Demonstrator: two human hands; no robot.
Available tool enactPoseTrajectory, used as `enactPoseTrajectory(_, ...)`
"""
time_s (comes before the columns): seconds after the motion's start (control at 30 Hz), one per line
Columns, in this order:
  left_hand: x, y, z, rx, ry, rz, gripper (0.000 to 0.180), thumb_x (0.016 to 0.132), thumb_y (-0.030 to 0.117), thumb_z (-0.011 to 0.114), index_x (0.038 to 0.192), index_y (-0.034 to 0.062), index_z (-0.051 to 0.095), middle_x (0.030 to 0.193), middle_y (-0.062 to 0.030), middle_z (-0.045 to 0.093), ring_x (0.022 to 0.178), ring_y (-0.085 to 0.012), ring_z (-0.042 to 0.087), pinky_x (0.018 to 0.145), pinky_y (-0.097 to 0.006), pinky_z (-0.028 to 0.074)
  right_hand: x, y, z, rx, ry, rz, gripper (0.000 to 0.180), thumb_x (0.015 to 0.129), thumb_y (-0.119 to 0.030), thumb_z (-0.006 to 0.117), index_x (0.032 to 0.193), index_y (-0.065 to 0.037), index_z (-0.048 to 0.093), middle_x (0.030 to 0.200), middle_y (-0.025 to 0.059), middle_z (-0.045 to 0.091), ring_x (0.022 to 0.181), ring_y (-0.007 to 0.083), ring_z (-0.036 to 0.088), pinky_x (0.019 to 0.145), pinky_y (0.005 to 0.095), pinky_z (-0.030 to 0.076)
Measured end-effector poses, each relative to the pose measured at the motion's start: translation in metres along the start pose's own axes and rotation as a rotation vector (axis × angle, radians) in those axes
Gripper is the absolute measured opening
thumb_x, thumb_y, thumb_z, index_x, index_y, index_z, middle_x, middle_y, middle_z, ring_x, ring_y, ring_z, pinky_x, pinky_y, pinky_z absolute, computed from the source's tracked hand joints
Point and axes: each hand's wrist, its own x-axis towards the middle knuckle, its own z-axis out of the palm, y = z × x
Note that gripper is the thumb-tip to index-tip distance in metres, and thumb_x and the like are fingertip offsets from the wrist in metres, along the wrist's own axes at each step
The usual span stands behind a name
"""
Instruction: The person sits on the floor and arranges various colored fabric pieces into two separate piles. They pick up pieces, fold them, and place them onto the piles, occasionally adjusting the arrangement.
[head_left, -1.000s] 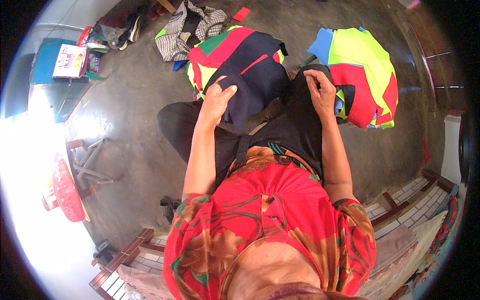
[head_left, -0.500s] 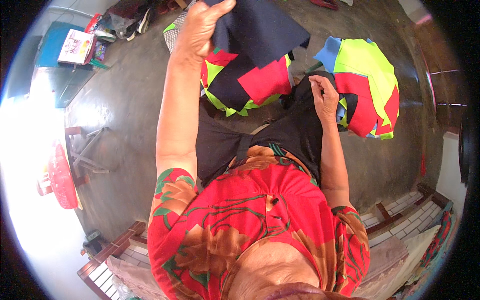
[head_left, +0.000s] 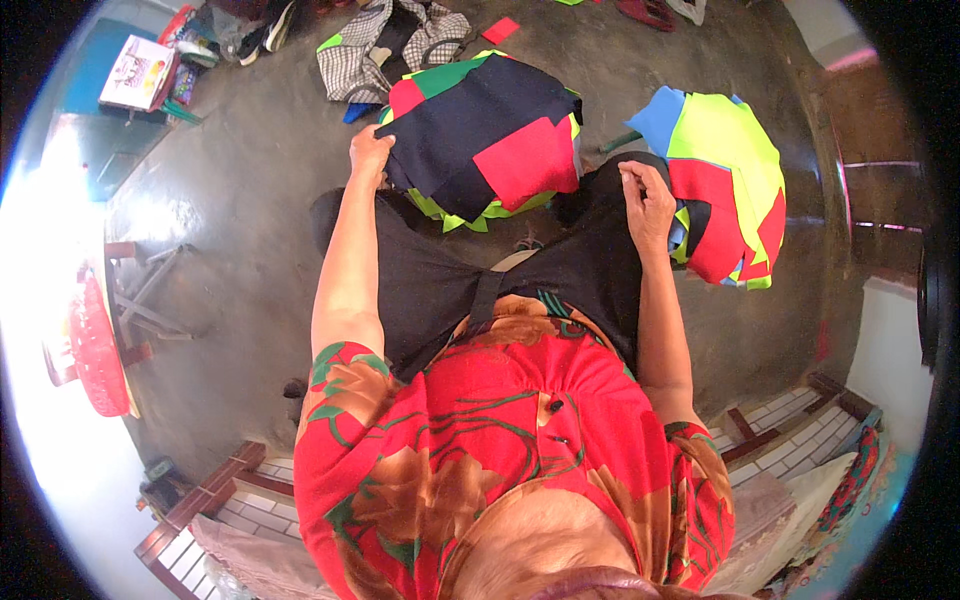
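My left hand (head_left: 371, 157) is closed on the left edge of a dark navy cloth piece (head_left: 445, 125). That piece lies over a rounded pile of cut cloth in front of my knees, beside a red piece (head_left: 530, 160) and a green piece (head_left: 448, 78). Lime-green corners stick out under the pile. My right hand (head_left: 650, 205) rests by my right knee with its fingers curled in; whatever they hold, if anything, is hidden. Just right of it stands a second pile, with lime-green cloth (head_left: 725, 135), red cloth (head_left: 705, 195) and blue cloth (head_left: 660, 115).
A checked cloth (head_left: 355, 60) lies on the floor beyond the left pile, near a small red scrap (head_left: 500, 31). Shoes (head_left: 280, 28) lie at the far left. A red round object (head_left: 97, 345) and a folding stand (head_left: 155, 295) are at left. Behind me is a wooden bench (head_left: 235, 470).
My left hand has come down from above the pile, laying the navy cloth piece over it. My right hand has stayed nearly still. The checked cloth beyond now shows more fully.
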Motion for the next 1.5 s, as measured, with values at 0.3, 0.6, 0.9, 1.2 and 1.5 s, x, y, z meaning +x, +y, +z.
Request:
enactPoseTrajectory(0.3, -0.005, 0.007, -0.003, 0.122, 0.261, 0.166, 0.026, 0.075, 0.024, 0.072, 0.1, 0.0159, 0.069, 0.09, -0.0121, 0.068, 0.085, -0.0276, 0.066, 0.074, -0.039, 0.05, 0.002, 0.002, 0.002, -0.074, -0.03, -0.005, 0.009, 0.086, -0.006, 0.061, 0.094, -0.007, 0.064, 0.083, 0.0063, 0.063, 0.069, 0.0183, 0.058, 0.064, 0.0283, 0.047)
enactPoseTrajectory(0.6, -0.022, 0.019, -0.005, 0.459, 0.548, 0.432, 0.023, 0.08, 0.03, 0.066, 0.097, 0.0142, 0.067, 0.095, -0.0107, 0.063, 0.09, -0.0328, 0.062, 0.079, -0.044, 0.048, 0.002, 0.001, 0.002, -0.023, -0.018, 0.031, 0.01, 0.084, -0.006, 0.062, 0.093, -0.008, 0.064, 0.083, 0.0059, 0.063, 0.069, 0.0183, 0.058, 0.064, 0.0288, 0.047)
enactPoseTrajectory(0.9, -0.031, 0.088, 0.0, 0.031, 0.346, 0.587, 0.022, 0.09, 0.013, 0.053, 0.108, 0.0002, 0.056, 0.104, -0.0188, 0.062, 0.097, -0.0315, 0.059, 0.087, -0.038, 0.044, 0.003, 0.002, 0.0, -0.076, 0.02, -0.029, 0.011, 0.081, -0.005, 0.063, 0.091, -0.009, 0.063, 0.087, 0.0066, 0.064, 0.075, 0.0235, 0.061, 0.069, 0.0319, 0.047)
enactPoseTrajectory(1.2, -0.049, 0.271, 0.054, -0.382, 0.0, 0.68, 0.015, 0.085, 0.013, 0.062, 0.091, -0.0008, 0.059, 0.077, -0.0014, 0.058, 0.069, -0.0102, 0.048, 0.068, -0.025, 0.041, 0.001, 0.003, -0.001, -0.041, 0.049, -0.06, 0.008, 0.081, -0.007, 0.063, 0.089, -0.009, 0.063, 0.084, 0.006, 0.064, 0.072, 0.0238, 0.06, 0.065, 0.0324, 0.047)
enactPoseTrajectory(1.5, -0.085, 0.295, 0.025, -0.138, 0.164, 0.838, 0.02, 0.09, 0.023, 0.059, 0.099, 0.0054, 0.061, 0.086, -0.0095, 0.061, 0.084, -0.0139, 0.056, 0.08, -0.034, 0.045, 0.0, 0.004, -0.002, 0.001, 0.042, -0.02, 0.009, 0.082, -0.008, 0.063, 0.09, -0.011, 0.064, 0.082, 0.0049, 0.063, 0.07, 0.0216, 0.06, 0.065, 0.0319, 0.047)
